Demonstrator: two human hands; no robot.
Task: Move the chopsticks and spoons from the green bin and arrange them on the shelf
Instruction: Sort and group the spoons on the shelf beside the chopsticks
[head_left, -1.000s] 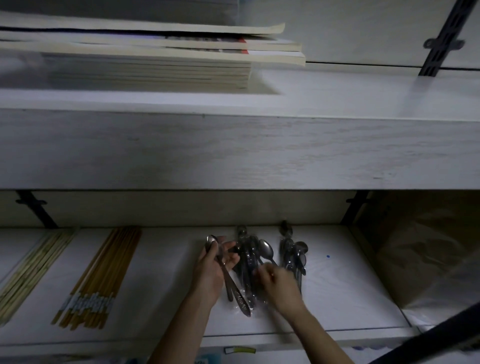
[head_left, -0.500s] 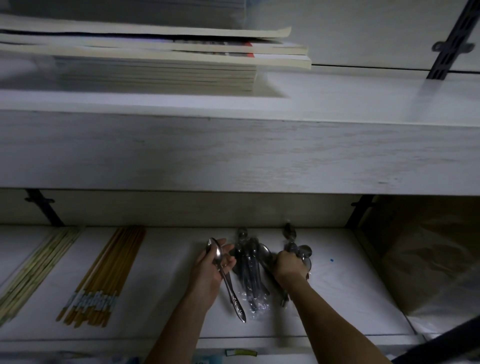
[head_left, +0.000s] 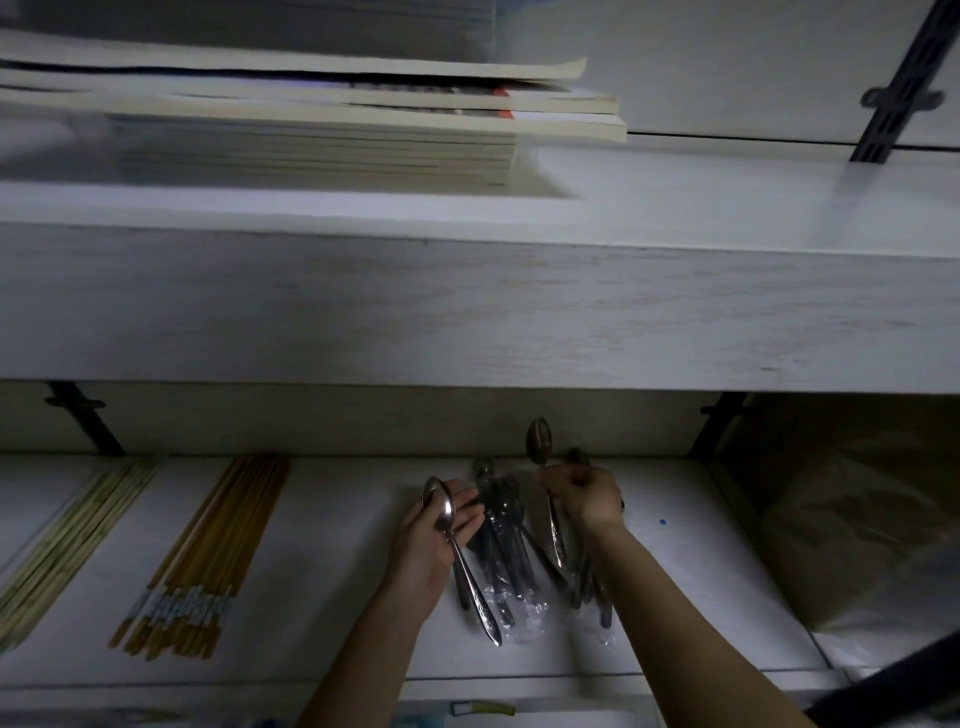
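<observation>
Steel spoon (head_left: 445, 512) in the left hand (head_left: 428, 551), bowl up, handle trailing back toward the shelf's front edge. The fingers (head_left: 467, 522) lie loosely round it, holding it just above the lower shelf (head_left: 337, 582). And the right hand (head_left: 584, 499) has one too: a second spoon (head_left: 538, 441), pinched near the neck, bowl pointing at the back wall, raised above the pile.

Between and under the two hands lies the spoon pile (head_left: 506, 551), dark handles fanned toward the front, several in clear plastic wrappers (head_left: 524, 613). A smaller bunch (head_left: 595, 592) sits just right of it, partly under the right forearm. Further left, well apart from the spoons, the brown chopsticks (head_left: 208, 545) lie in a neat row, with the pale chopsticks (head_left: 67, 545) beside them at the shelf's left end.

So the chopsticks look done, and a good many spoons have reached the shelf. What seems left is sorting that pile into order, the two in hand included. The green bin is out of view, so whether anything waits in it cannot be told.

On the right stands a brown bag (head_left: 857, 519), contents hidden. Up top, a stack of books (head_left: 311, 135) rests on the upper shelf (head_left: 467, 312).
</observation>
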